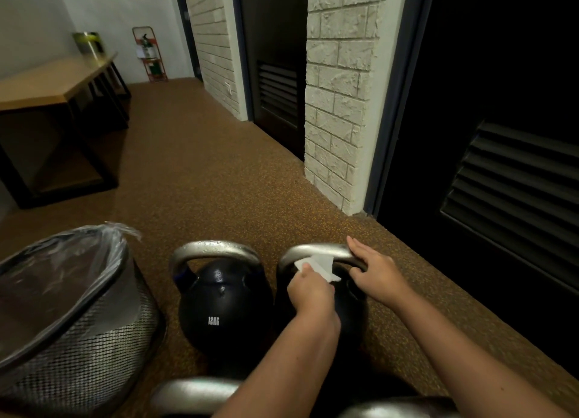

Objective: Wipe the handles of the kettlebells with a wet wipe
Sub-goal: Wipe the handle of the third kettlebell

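Two black kettlebells stand side by side on the brown floor. The left kettlebell [224, 308] is marked 12KG, and its silver handle [216, 250] looks wet. On the right kettlebell [352, 311], my left hand [310, 294] presses a white wet wipe [319, 265] against the middle of the silver handle [313, 251]. My right hand [374, 275] grips the right end of that same handle. Silver handles of two more kettlebells [194, 394] show at the bottom edge, partly hidden by my forearms.
A wire mesh waste bin [87, 339] with a clear plastic liner stands at the left. A wooden table [53, 82] with black legs is at the far left. A white brick pillar [338, 104] and dark louvred doors [507, 182] line the right side.
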Demonstrator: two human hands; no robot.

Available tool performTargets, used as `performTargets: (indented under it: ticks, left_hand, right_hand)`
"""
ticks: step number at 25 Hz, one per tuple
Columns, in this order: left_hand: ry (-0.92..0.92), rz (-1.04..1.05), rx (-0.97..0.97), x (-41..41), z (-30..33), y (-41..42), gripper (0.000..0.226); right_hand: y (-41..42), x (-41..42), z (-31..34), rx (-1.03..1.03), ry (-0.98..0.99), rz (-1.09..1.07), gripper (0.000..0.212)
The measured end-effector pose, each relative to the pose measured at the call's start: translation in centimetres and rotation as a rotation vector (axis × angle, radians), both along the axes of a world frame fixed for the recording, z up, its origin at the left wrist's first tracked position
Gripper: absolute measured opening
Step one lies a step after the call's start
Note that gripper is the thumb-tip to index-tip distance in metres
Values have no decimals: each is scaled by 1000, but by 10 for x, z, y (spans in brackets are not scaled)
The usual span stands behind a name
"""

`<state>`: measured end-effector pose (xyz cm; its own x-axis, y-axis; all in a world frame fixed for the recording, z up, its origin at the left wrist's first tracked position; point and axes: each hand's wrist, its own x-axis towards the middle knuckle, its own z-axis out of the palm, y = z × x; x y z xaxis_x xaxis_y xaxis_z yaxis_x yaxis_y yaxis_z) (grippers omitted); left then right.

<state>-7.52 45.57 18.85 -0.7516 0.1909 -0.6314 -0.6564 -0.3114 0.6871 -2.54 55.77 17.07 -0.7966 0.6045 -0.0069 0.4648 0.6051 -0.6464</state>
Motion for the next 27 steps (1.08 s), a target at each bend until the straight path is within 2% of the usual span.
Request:
performTargets:
  ticks: [3,7,12,17,19,24,27]
  left_hand:
    - [-208,121,188,2,-9,-2,33]
    - [-241,163,407,-4,-2,8,42]
    - [-198,15,418,-7,-21,25,39]
    - [-190,99,428,-39,-37,6,45]
    - [-163,20,402,-31,-38,15,45]
    - [-47,-317,305,-9,-45,37,44]
    - [-100,-256,382,-18,-44,26,45]
  right_hand:
    - [1,1,-1,-20,0,-5,64]
    - [2,0,0,-53,-18,10,71]
    - [5,3,0,-83,-2,20,72]
    - [7,3,-1,-64,-6,30,73]
    - [7,4,0,-74,5,36,71]
    - [8,3,6,-84,-20,20,54]
    - [5,3,7,-57,-17,19,46]
